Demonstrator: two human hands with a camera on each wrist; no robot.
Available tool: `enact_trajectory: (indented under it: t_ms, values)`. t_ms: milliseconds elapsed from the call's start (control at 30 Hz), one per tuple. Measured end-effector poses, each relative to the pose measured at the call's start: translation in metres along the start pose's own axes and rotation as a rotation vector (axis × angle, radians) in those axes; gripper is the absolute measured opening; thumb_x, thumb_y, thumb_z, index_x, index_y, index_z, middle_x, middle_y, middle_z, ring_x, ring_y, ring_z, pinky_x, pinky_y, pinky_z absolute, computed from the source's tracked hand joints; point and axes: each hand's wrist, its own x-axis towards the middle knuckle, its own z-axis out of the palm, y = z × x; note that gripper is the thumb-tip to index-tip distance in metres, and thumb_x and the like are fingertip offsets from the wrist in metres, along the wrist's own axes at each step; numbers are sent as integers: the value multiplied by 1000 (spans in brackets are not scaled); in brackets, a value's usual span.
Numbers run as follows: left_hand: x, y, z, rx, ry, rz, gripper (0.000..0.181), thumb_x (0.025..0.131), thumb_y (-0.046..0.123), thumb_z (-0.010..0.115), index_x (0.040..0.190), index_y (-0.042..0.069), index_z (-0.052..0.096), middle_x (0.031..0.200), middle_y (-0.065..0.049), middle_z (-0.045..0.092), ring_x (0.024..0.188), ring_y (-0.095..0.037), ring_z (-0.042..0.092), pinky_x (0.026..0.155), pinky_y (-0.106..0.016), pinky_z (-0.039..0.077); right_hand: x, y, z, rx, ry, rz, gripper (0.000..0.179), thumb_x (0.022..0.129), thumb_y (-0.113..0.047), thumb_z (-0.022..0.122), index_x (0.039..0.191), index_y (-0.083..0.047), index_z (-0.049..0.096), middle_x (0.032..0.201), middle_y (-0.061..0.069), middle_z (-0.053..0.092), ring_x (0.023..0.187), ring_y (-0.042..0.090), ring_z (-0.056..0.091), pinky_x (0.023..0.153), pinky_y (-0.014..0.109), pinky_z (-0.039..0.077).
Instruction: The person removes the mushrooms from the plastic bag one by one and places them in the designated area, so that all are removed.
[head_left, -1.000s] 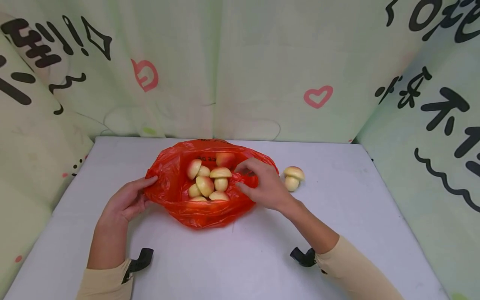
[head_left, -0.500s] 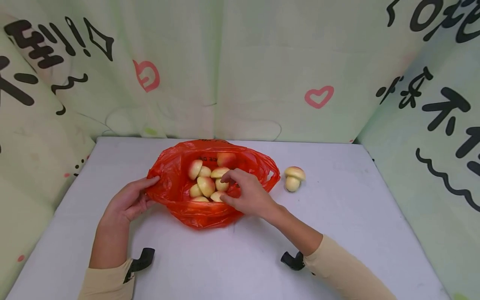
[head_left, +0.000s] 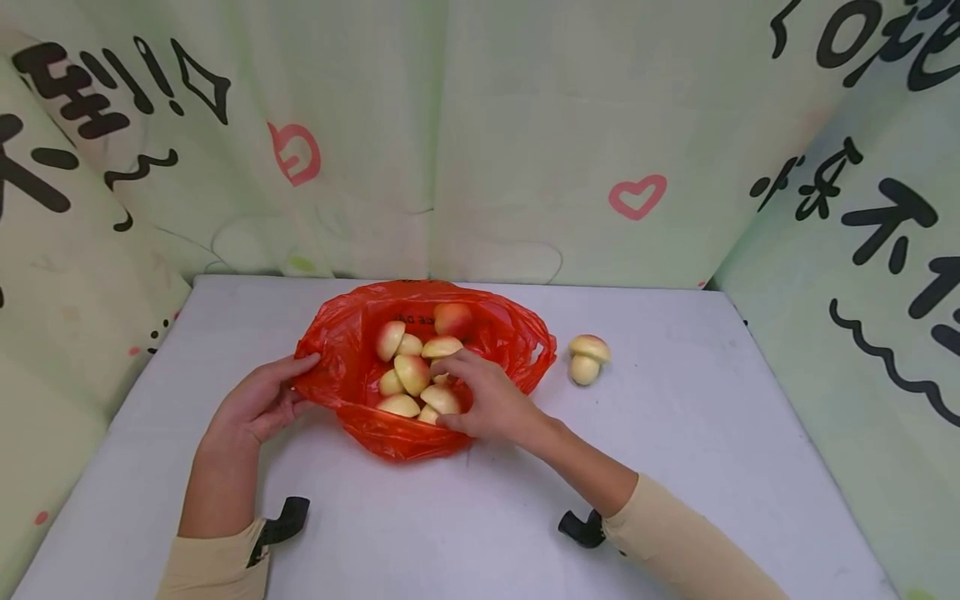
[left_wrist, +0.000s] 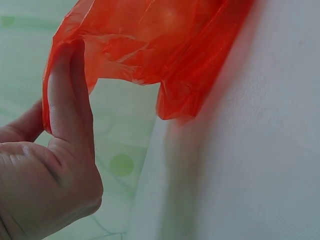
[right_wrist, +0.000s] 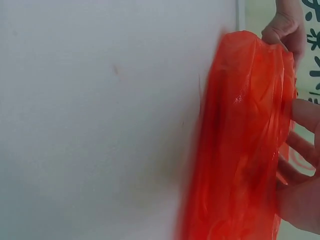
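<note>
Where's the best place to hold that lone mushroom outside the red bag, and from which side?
Probably pinch the lone mushroom by its stem, just under the cap, coming from the near right. The stem is narrower than the cap and shows on the near side; the red bag sits left.

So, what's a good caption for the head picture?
Left hand holds a red bag while right hand reaches among mushrooms.

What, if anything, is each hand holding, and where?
Left hand: the red bag, pinched at its left rim. Right hand: at the opening; whether it grips a mushroom cannot be told.
</note>
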Motion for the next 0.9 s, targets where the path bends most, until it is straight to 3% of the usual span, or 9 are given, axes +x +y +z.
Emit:
enact_trajectory:
  t_ms: [200, 567, 900]
  values:
    - [0, 0, -1, 18, -43, 29, 25, 105, 18, 63, 130, 18, 60, 113, 2, 76, 100, -15, 76, 88, -33, 63, -1, 1, 5, -38, -30, 4, 52, 86, -15, 85, 134, -19, 67, 136, 1, 58, 130, 22, 53, 103, 41, 57]
    - [0, 0, 0, 42, -40, 24, 24, 105, 20, 63, 129, 19, 62, 114, 3, 77, 100, -16, 77, 90, -33, 63, 0, 4, 12, -24, -74, -15, 45, 87, -12, 83, 130, -21, 70, 130, 0, 58, 127, 20, 53, 97, 34, 58]
    - [1, 0, 0, 53, -33, 15, 27, 105, 21, 63, 132, 19, 58, 113, 4, 77, 100, -15, 76, 89, -32, 63, 2, 6, 15, -42, -68, -24, 44, 88, -8, 81, 129, -22, 70, 133, 1, 59, 130, 21, 52, 99, 37, 58]
